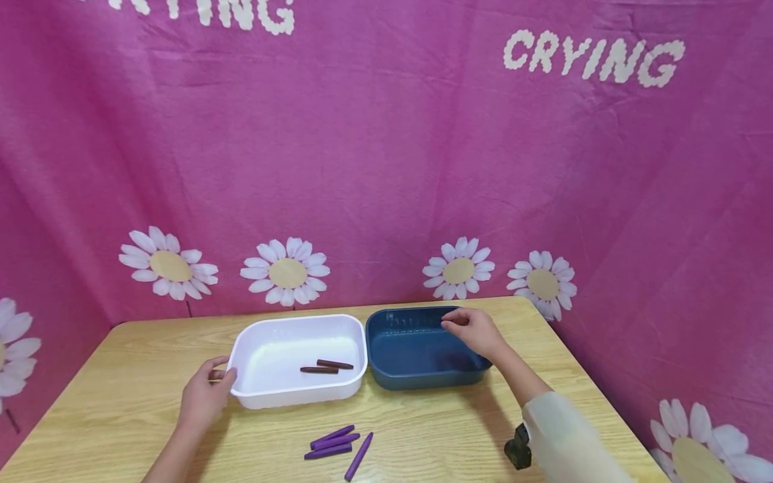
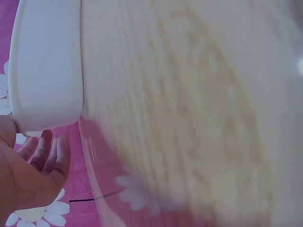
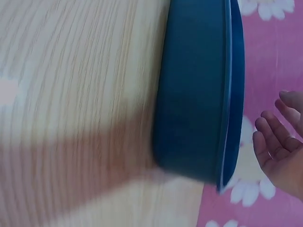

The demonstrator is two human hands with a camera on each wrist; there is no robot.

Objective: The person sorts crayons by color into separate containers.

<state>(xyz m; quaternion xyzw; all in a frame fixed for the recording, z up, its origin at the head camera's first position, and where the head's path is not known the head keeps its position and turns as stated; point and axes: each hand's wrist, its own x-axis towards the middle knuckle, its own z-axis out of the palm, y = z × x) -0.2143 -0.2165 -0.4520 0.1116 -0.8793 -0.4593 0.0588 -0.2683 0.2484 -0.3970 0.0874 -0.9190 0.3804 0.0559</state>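
A smooth white plastic tub [image 1: 296, 359], rounded-rectangular with a rolled rim, is set on a pale wood-grain table [image 1: 121, 376]. Two dark brown crayons [image 1: 327, 367] are seen lying inside it, slim and tapered. Just beside it, to the right, a dark blue plastic tub [image 1: 417, 352] of like shape is placed; fine ribs are noted on its far wall.

The left hand [image 1: 205, 396] is rested against the white tub's left rim, fingers loosely curled at the edge; whether the rim is gripped cannot be told. The right hand [image 1: 474, 330] is held over the blue tub's far right corner, fingers relaxed and slightly bent, nothing held.

Four purple crayons [image 1: 338, 444] are laid on the table near the front edge, between the hands, apart from both. A creased pink cloth [image 1: 386, 168] with daisies is hung behind.
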